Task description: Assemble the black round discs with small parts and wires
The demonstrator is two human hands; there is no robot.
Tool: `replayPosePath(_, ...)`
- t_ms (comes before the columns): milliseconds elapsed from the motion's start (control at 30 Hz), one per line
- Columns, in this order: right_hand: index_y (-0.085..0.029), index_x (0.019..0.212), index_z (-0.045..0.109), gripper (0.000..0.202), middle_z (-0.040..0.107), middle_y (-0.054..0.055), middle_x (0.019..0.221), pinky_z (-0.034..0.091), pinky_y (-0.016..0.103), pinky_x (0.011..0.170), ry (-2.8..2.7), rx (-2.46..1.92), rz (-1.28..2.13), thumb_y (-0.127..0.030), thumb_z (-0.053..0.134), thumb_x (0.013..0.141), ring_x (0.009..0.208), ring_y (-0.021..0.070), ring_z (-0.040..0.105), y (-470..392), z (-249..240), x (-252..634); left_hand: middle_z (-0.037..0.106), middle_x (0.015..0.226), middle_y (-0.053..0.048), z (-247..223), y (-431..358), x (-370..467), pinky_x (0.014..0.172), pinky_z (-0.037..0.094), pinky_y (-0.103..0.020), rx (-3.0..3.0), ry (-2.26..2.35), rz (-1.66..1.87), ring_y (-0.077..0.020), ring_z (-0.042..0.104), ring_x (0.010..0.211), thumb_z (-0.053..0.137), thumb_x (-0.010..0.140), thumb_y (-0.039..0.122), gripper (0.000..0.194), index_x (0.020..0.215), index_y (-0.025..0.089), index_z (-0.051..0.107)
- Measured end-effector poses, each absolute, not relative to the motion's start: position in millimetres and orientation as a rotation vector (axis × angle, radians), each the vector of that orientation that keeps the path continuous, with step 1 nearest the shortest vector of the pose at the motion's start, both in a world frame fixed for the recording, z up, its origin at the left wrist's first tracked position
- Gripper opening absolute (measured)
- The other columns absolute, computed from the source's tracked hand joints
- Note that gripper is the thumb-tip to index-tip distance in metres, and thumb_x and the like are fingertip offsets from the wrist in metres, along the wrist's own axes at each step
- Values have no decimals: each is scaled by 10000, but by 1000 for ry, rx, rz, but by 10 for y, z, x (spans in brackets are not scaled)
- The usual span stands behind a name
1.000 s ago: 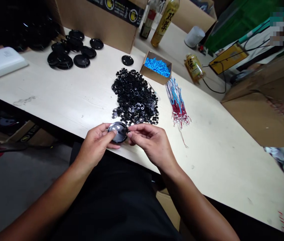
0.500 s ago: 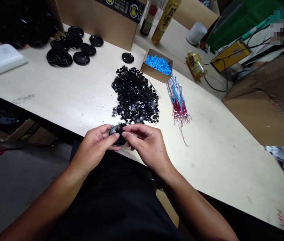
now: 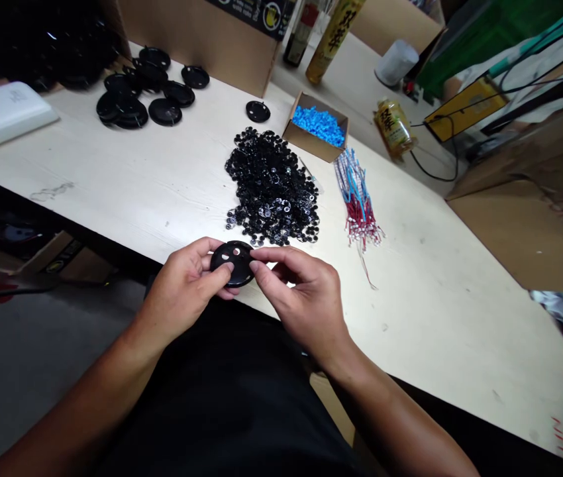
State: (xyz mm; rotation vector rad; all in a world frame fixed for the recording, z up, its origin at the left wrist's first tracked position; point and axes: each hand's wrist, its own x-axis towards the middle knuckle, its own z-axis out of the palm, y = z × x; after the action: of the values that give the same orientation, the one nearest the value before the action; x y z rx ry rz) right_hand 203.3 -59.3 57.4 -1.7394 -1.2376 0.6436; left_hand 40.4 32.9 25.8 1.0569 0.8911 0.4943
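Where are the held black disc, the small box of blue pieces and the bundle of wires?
Black disc (image 3: 238, 267), head view: on its dark face.
Small box (image 3: 311, 144), head view: on its near cardboard wall.
Bundle of wires (image 3: 358, 199), head view: on its middle.

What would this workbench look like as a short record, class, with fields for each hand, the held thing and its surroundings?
Left hand: holds a black disc, thumb on its face
Right hand: thumb and forefinger at the disc's right edge
Disc openings: two show
Beyond the hands: pile of small black parts on the table
Small box: holds blue pieces
Right of pile: bundle of wires
Far left: white block
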Motion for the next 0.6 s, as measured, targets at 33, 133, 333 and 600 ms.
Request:
replayPosePath(33, -241, 1065, 834, 131, 813, 26, 934, 534, 297, 639, -1225, -1740, 647, -247, 746, 969, 658, 148, 657, -595, 571, 2030, 809, 887, -42, 265, 336, 404, 638, 673, -288, 1062, 897, 498, -188, 769, 678, 866, 812, 305, 351, 1102, 158, 735)
replayPosePath(133, -240, 1063, 831, 126, 804, 23, 903, 537, 297, 639, -1210, -1733, 622, -242, 748, 969, 655, 148, 654, -598, 569, 2006, 798, 880, -47, 279, 361, 401, 589, 644, -259, 1078, 901, 491, -186, 762, 680, 866, 801, 321, 320, 1037, 151, 733)
replayPosePath(333, -229, 1067, 809, 138, 807, 39, 1003, 556, 305, 678, -1305, -1707, 470, -184, 709, 983, 687, 142, 672, -596, 601, 1929, 803, 905, -54, 285, 404, 388, 595, 630, -244, 1069, 872, 478, -183, 754, 715, 894, 776, 320, 327, 1026, 152, 767)
replayPosePath(600, -234, 1070, 817, 151, 801, 35, 951, 533, 301, 640, -1298, -1677, 527, -192, 701, 983, 656, 142, 655, -556, 544, 1901, 811, 992, -56, 287, 422, 357, 736, 668, -282, 1040, 815, 498, -207, 768, 860, 907, 773, 275, 324, 1065, 172, 811)
